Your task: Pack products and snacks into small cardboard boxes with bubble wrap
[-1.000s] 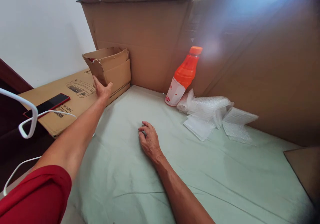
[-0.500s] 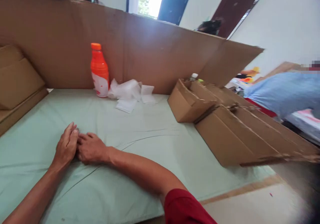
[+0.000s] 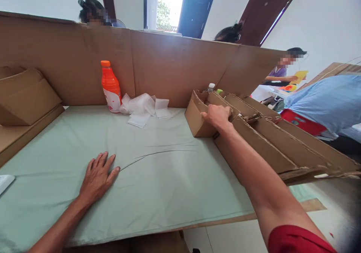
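My left hand (image 3: 97, 177) lies flat, fingers spread, on the pale green cloth (image 3: 158, 177) that covers the table. My right hand (image 3: 217, 116) reaches far right and rests on the top edge of a small open cardboard box (image 3: 199, 117); whether the fingers grip the flap or only touch it is unclear. That box leans against a stack of flattened cardboard (image 3: 282, 147). An orange bottle (image 3: 110, 87) stands at the back, beside a heap of bubble wrap pieces (image 3: 143, 108).
A tall cardboard screen (image 3: 169, 64) walls off the back of the table. Another cardboard box (image 3: 25, 96) sits at the left edge. Other people are visible behind the screen, and a person in a blue top (image 3: 324, 102) is at the right.
My hands were together on the cloth. The right hand has since moved out to the small box at the right, and the left hand has spread flat. The view has shifted slightly.
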`<state>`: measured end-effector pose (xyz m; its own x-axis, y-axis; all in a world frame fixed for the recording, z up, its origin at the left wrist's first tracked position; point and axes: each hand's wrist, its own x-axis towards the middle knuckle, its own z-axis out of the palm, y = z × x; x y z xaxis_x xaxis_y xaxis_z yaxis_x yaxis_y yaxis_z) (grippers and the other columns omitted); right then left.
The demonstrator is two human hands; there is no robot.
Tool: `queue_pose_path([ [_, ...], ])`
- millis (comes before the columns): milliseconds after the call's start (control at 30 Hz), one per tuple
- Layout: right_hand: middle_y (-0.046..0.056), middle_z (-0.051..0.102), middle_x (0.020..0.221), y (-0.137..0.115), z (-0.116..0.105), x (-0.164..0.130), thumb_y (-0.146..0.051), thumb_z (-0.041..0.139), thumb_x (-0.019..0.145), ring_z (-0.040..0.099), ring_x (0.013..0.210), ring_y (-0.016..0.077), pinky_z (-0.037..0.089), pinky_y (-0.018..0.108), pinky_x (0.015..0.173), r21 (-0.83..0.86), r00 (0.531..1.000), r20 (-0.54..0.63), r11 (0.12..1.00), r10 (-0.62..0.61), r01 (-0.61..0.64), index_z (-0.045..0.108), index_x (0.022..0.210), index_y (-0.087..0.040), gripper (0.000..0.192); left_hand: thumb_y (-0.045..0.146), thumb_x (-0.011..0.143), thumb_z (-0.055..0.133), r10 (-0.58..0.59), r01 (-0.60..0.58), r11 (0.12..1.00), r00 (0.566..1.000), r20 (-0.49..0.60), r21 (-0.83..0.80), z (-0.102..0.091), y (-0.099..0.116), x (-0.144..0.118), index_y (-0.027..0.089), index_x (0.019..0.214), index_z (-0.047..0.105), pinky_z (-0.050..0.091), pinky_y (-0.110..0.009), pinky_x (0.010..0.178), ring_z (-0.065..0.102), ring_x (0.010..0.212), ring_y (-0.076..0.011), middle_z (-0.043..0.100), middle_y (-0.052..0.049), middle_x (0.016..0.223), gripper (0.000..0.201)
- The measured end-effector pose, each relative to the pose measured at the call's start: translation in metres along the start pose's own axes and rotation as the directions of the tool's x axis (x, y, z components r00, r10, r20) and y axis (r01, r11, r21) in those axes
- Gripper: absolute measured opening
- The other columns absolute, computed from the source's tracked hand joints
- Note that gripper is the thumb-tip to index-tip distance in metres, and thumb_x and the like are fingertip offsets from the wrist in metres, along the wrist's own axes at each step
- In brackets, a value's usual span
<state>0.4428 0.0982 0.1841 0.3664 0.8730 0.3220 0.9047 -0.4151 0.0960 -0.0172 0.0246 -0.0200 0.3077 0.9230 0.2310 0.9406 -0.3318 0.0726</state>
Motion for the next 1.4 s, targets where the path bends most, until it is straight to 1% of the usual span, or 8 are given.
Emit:
queue_pose_path([
  [233,0.007,0.080,0.091,0.031,-0.004,-0.033,-0.032,0.056,0.089,0.070,0.085,0.0231,0.042,0.028,0.069,0.157,0.946,0.108,0.945,-0.306,0.288,0.081,0.093,-0.024,0.026,0.052,0.098,0.023,-0.025,0.025,1.000,0.998,0.061,-0.005,0.002,-0.007,-0.001,0.013,0.144,0.055,0.028,-0.055,0.119,0.039,0.146,-0.0354,0.046,-0.019,0.155,0.068],
  [433,0.004,0.079,0.093,0.072,-0.038,-0.117,-0.032,0.063,0.089,0.070,0.103,0.0243,0.048,0.036,0.093,0.613,0.696,-0.142,0.490,-0.704,0.620,0.080,0.088,-0.026,0.017,0.054,0.097,0.022,-0.039,0.040,0.999,0.997,0.062,-0.019,-0.003,-0.008,-0.002,0.011,0.140,0.057,0.031,-0.057,0.117,0.040,0.145,-0.0381,0.048,-0.021,0.153,0.070],
  [600,0.006,0.073,0.119,0.090,-0.028,-0.187,-0.040,0.068,0.089,0.066,0.115,0.0266,0.049,0.047,0.105,0.828,0.910,-0.414,0.400,-0.037,0.393,0.076,0.102,-0.031,0.017,0.057,0.094,0.028,-0.072,0.074,0.991,0.997,0.020,-0.116,-0.007,-0.011,0.000,0.008,0.139,0.054,0.034,-0.057,0.116,0.040,0.145,-0.0400,0.044,-0.026,0.154,0.072],
  [733,0.006,0.076,0.105,0.087,0.024,-0.214,-0.047,0.068,0.087,0.070,0.097,0.0237,0.056,0.041,0.088,0.958,0.989,-0.071,0.284,0.129,0.032,0.075,0.102,-0.025,0.027,0.056,0.093,0.040,-0.055,0.006,0.946,0.988,-0.141,-0.325,-0.015,0.017,-0.009,0.008,0.142,0.048,0.030,-0.057,0.119,0.036,0.147,-0.0397,0.037,-0.026,0.158,0.069],
  [867,0.008,0.075,0.111,0.059,0.069,-0.220,-0.067,0.058,0.084,0.069,0.097,0.0250,0.057,0.035,0.071,0.969,0.973,0.230,0.090,0.030,-0.232,0.073,0.114,-0.024,0.055,0.050,0.086,0.061,0.068,-0.117,0.744,0.993,-0.101,-0.658,-0.015,0.083,-0.013,0.020,0.152,0.037,0.028,-0.055,0.122,0.032,0.151,-0.0343,0.033,-0.018,0.163,0.077],
  [1033,0.006,0.075,0.118,0.010,0.078,-0.221,-0.070,0.059,0.080,0.068,0.101,0.0241,0.057,0.035,0.077,0.939,0.936,0.337,-0.106,0.104,-0.327,0.072,0.111,-0.027,0.054,0.048,0.079,0.069,0.063,0.020,0.209,0.997,0.034,-0.978,-0.017,0.132,0.011,0.016,0.152,0.034,0.041,-0.049,0.113,0.047,0.140,-0.0338,0.043,-0.021,0.155,0.087],
  [1167,0.008,0.073,0.121,-0.045,0.073,-0.215,-0.074,0.052,0.084,0.066,0.108,0.0258,0.056,0.038,0.083,0.935,0.943,0.329,-0.126,-0.040,-0.332,0.072,0.107,-0.025,0.057,0.048,0.075,0.072,-0.147,0.150,0.082,0.980,0.137,-0.985,-0.028,0.099,0.020,0.016,0.137,0.047,0.052,-0.043,0.098,0.065,0.112,-0.0281,0.063,-0.015,0.130,0.074],
  [1400,0.008,0.067,0.134,-0.139,0.086,-0.178,-0.064,0.038,0.098,0.063,0.119,0.0231,0.054,0.034,0.087,0.969,0.905,0.188,-0.080,-0.381,-0.235,0.065,0.128,-0.025,0.056,0.053,0.065,0.076,-0.584,0.304,0.242,0.804,0.112,-0.921,-0.033,0.011,0.031,0.020,0.109,0.057,0.057,-0.040,0.086,0.066,0.100,-0.0284,0.068,-0.006,0.103,0.058],
])
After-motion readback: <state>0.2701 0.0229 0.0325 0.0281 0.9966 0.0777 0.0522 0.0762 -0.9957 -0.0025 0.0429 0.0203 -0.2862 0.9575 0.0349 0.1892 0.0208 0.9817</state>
